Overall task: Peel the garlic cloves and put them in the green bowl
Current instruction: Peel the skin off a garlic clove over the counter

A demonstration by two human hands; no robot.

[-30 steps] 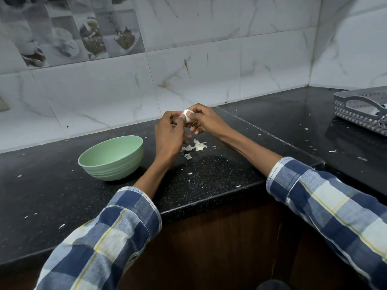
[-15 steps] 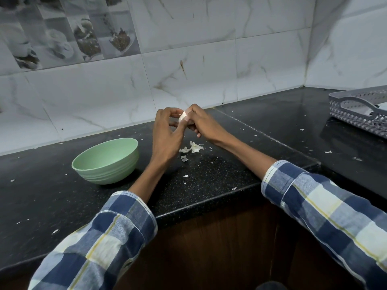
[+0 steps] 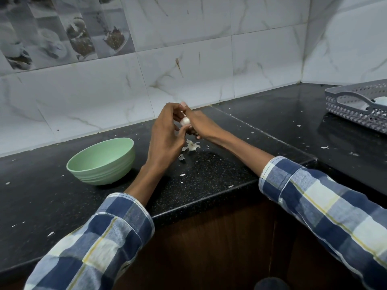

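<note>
Grip: both hands are meeting above the black surface [image 3: 209,176]; the right hand [image 3: 201,126] is holding the garlic clove [image 3: 185,121] with its fingers curled round it, and the left hand [image 3: 165,135] is bending its fingers toward the same clove, with a fingertip touching its underside.
Clove: it is showing white and rounded between the two hands, raised off the surface and well apart from the bowl; how much skin is remaining on it I cannot tell, because the fingers are covering most of it.
Step in hand: by my judgement the person is peeling, not yet placing.
Peelings: some white skin pieces [image 3: 191,145] are lying on the surface just under the hands, and small flakes are lying scattered around.
Green bowl [image 3: 102,162]: it is standing upright to the left of the hands, near the left forearm; its inside is mostly hidden from this angle, so I cannot say whether cloves are in it.
Next move: I am expecting that the last skin needs pulling away, and then one hand needs carrying the clean clove leftward over the rim and letting it go.
Further off: a grey perforated basket [image 3: 356,105] is sitting at the far right.
</note>
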